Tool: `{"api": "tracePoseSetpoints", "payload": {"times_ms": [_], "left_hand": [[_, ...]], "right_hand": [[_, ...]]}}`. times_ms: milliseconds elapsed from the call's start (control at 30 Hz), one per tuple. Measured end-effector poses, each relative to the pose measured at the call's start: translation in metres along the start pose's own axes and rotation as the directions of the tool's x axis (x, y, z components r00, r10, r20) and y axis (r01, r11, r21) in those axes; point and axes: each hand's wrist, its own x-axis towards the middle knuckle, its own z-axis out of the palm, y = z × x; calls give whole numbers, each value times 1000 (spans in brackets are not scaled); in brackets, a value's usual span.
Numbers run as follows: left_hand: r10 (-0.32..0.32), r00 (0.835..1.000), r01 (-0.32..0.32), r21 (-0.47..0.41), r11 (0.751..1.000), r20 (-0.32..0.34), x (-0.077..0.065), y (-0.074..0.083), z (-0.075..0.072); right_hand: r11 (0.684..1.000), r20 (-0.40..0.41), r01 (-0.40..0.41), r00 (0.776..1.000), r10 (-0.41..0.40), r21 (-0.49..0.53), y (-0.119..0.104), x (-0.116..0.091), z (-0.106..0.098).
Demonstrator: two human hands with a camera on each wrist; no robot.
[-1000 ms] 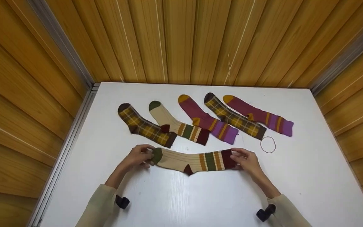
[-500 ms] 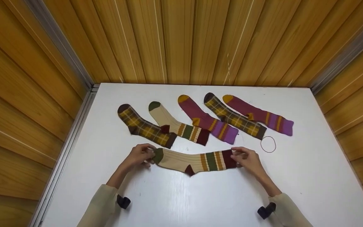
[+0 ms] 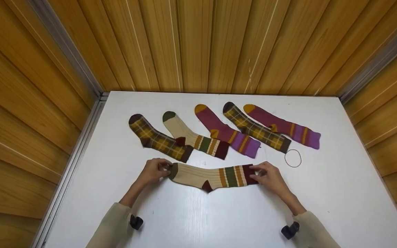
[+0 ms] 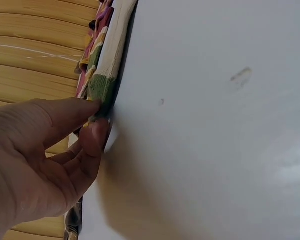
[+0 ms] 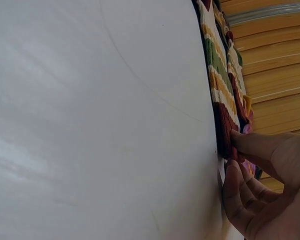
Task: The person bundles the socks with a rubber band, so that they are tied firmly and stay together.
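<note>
A beige ribbed sock [image 3: 195, 175] with a green toe, dark red heel and striped leg lies stretched sideways near the middle of the white table [image 3: 198, 220]. My left hand [image 3: 154, 170] pinches its green toe [image 4: 101, 90] between thumb and fingers. At the other end, my right hand [image 3: 269, 175] holds the dark red cuff [image 5: 225, 127], thumb on top and fingertips at the edge. Just beyond lie a brown-and-yellow plaid sock [image 3: 159, 139], a matching beige sock [image 3: 184, 129] and a maroon-and-purple sock [image 3: 224, 129], partly overlapping.
Further right in the slanted row are another plaid sock [image 3: 255, 127] and another maroon-and-purple sock [image 3: 284, 125]. A thin elastic-looking loop [image 3: 293, 158] lies near the plaid cuff. Wood-panelled walls [image 3: 198, 44] bound the table at the back and sides.
Both hands have shifted slightly inward along the beige sock, the left over its toe and the right over its cuff. The sock and the row behind stay nearly in place.
</note>
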Motion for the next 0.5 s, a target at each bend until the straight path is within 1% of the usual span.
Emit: {"api": "tracePoseSetpoints", "payload": {"times_ms": [67,167,400,500], "left_hand": [[-13,1000,14,30,999,-23,0,0,1],[-29,999,31,56,998,-33,1,-1,0],[6,999,-2,90,996,-46,4,-2,1],[-10,999,14,87,996,-48,4,-2,1]], "right_hand": [[1000,1,1,1000,-1,4,0,0,1],[1000,-3,13,1000,-13,3,0,-1,3],[1000,-27,6,1000,-6,4,0,-2,2],[1000,-32,6,999,-6,4,-1,-3,3]]}}
